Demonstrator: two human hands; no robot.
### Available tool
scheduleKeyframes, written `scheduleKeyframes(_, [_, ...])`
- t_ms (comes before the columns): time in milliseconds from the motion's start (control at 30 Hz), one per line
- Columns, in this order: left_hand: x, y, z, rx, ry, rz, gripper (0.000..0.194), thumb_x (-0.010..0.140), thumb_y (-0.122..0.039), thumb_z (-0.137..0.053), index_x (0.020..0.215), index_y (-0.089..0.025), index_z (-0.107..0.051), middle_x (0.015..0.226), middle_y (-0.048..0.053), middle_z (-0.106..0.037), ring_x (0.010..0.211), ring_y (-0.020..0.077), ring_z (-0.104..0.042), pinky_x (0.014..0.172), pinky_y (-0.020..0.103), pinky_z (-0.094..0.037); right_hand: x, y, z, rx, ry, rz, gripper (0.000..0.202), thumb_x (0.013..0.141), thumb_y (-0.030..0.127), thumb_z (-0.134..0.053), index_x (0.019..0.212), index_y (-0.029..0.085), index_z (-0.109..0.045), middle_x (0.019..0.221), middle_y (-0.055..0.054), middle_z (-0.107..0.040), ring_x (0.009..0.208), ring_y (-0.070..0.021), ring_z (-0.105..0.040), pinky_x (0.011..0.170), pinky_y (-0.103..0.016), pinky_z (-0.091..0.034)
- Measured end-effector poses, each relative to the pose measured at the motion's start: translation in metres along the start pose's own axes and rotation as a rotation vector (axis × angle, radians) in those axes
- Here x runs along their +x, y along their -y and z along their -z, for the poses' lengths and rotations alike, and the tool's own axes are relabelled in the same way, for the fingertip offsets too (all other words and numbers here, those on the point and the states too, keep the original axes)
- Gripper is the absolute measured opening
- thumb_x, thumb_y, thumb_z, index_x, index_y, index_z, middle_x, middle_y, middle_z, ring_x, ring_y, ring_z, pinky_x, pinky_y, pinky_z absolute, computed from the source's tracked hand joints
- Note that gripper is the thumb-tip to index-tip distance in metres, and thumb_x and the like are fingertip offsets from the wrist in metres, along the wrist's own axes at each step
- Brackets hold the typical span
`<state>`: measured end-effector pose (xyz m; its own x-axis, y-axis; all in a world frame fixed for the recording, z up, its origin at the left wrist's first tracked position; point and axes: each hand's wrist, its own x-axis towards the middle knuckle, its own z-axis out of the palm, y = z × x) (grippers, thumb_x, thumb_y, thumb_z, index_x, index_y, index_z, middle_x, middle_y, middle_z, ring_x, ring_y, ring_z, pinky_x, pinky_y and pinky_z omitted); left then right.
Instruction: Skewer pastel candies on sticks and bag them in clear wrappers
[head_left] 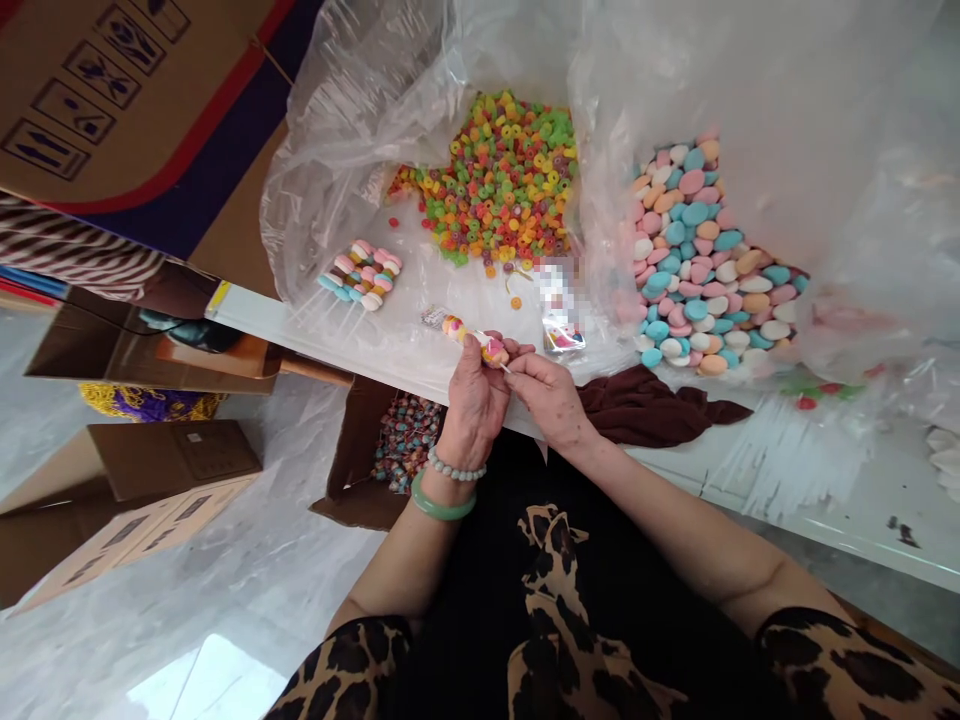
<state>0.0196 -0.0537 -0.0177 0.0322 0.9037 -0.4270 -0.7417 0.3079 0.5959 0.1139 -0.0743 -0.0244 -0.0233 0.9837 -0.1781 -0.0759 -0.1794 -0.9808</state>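
Observation:
Above the table's front edge, my left hand (478, 395) is closed round a wrapped candy skewer (454, 327), its clear wrapper sticking out at the far end. My right hand (551, 395) pinches the thin white stick at the skewer's near end. Several finished-looking candy skewers (364, 272) in pink, white, blue and brown lie together to the left, white sticks towards me. Just beyond my right hand lies a shiny printed bag (566, 338), with gold twist ties (517, 272) by it. Past these is a heap of small ring gummies (510, 170) in mixed colours.
Pastel oval candies (697, 260) fill plastic sheeting at the right. A brown cloth (652, 405) and many white sticks (787, 460) lie along the front edge. Below, an open carton (349, 470) holds many wrapped candies (409, 440). A large printed carton (142, 100) stands upper left.

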Motion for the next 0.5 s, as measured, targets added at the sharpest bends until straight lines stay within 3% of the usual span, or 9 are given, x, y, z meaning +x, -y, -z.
scheduleKeyframes(100, [0.003, -0.001, 0.002, 0.002, -0.056, -0.009, 0.038, 0.097, -0.049, -0.044, 0.081, -0.018, -0.059, 0.074, 0.002, -0.061, 0.082, 0.0124, -0.064, 0.098, 0.031, -0.048, 0.006, -0.005, -0.009, 0.060, -0.025, -0.003, 0.012, 0.073, 0.031, -0.056, 0.066, 0.022, -0.060, 0.076, 0.002, -0.059, 0.080, -0.0159, -0.054, 0.078, -0.027, -0.043])
scheduleKeyframes(233, [0.007, -0.009, 0.009, 0.059, -0.026, 0.102, 0.043, 0.095, -0.055, -0.044, 0.085, -0.017, -0.063, 0.083, 0.006, -0.066, 0.084, 0.0153, -0.065, 0.090, 0.031, -0.052, 0.008, -0.007, -0.002, 0.038, -0.031, 0.015, 0.014, 0.075, 0.031, -0.056, 0.065, 0.022, -0.058, 0.070, 0.003, -0.056, 0.073, -0.0147, -0.052, 0.074, -0.027, -0.042])
scheduleKeyframes(367, [0.010, -0.012, 0.012, 0.051, -0.015, 0.053, 0.037, 0.091, -0.054, -0.054, 0.088, -0.018, -0.062, 0.084, 0.005, -0.067, 0.086, 0.0173, -0.067, 0.094, 0.036, -0.051, 0.001, -0.004, 0.003, -0.326, -0.043, 0.060, 0.016, 0.079, 0.030, -0.054, 0.066, 0.023, -0.059, 0.066, 0.002, -0.057, 0.066, -0.0156, -0.052, 0.069, -0.028, -0.041])
scheduleKeyframes(500, [0.007, 0.000, 0.008, 0.001, -0.085, -0.008, 0.029, 0.093, -0.046, -0.055, 0.085, -0.018, -0.061, 0.068, -0.002, -0.060, 0.070, 0.0111, -0.062, 0.096, 0.033, -0.049, -0.002, -0.004, -0.006, -0.630, -0.047, 0.135, 0.018, 0.086, 0.029, -0.049, 0.084, 0.025, -0.067, 0.077, -0.001, -0.067, 0.073, -0.0192, -0.060, 0.071, -0.030, -0.043])
